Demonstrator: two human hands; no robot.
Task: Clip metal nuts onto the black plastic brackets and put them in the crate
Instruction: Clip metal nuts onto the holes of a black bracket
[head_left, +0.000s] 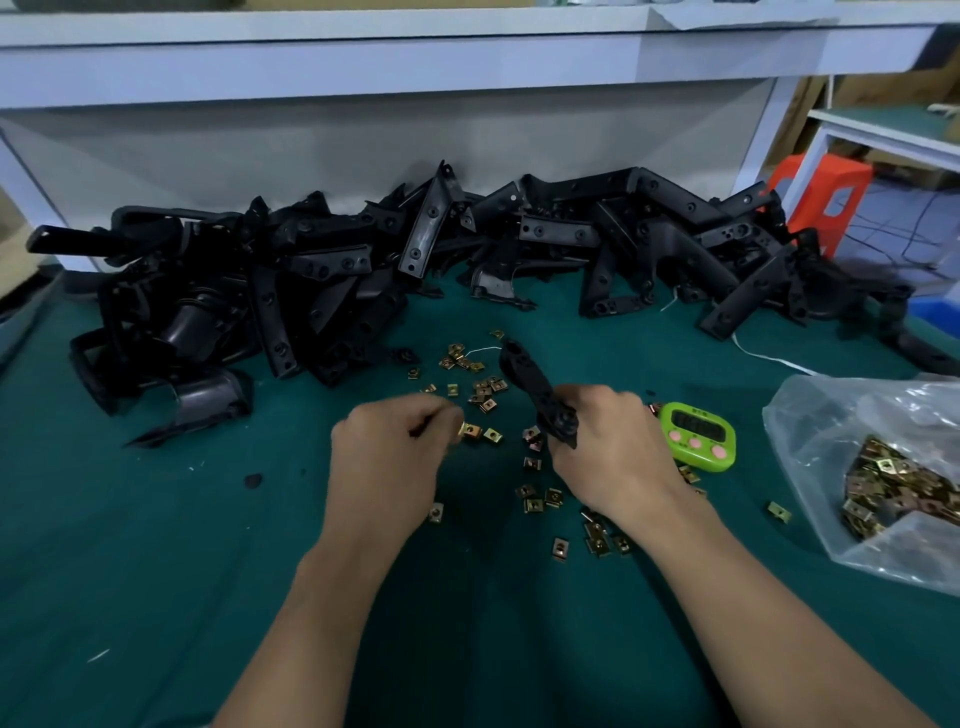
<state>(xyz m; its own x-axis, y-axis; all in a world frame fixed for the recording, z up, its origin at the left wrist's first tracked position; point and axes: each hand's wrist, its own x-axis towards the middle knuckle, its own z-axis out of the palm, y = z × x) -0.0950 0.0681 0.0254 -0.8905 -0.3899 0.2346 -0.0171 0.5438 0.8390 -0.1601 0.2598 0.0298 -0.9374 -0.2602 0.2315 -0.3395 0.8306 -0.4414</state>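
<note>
My right hand (608, 457) grips a black plastic bracket (530, 382) by its lower end, the long arm pointing up and away over the green table. My left hand (395, 452) pinches a brass-coloured metal nut (469, 429) at its fingertips, a short way left of the bracket's lower end. Several loose nuts (480, 387) lie scattered on the green mat around and between both hands. A long heap of black brackets (363, 270) runs along the back of the table. No crate is plainly in view.
A green digital timer (698, 434) lies just right of my right hand. A clear plastic bag (831, 415) holding many nuts sits at the right edge. A white shelf frame (363, 67) spans the back, an orange stool (821, 197) behind right, and a blue container's corner (937, 312) far right.
</note>
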